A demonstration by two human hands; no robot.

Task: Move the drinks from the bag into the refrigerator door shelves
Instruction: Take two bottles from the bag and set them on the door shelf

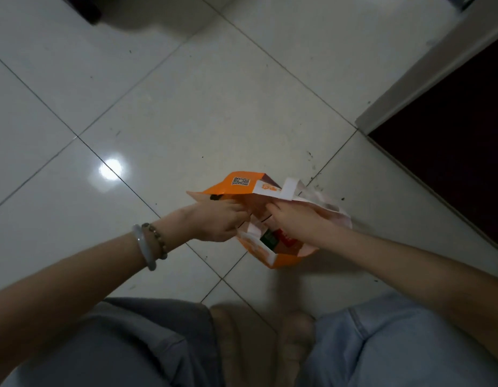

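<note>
Your left hand (pixel 214 219) pinches the left rim of the bag (pixel 228 188) on the floor (pixel 186 107); your right hand (pixel 298 222) grips the right rim. The drinks (pixel 273 239) sit inside, just under your right fingers (pixel 275 210).

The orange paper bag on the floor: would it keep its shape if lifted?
Probably not: the paper bag creases where the left hand and right hand pull its mouth open. Likely bottom-heavy, with red and green packs inside.
</note>
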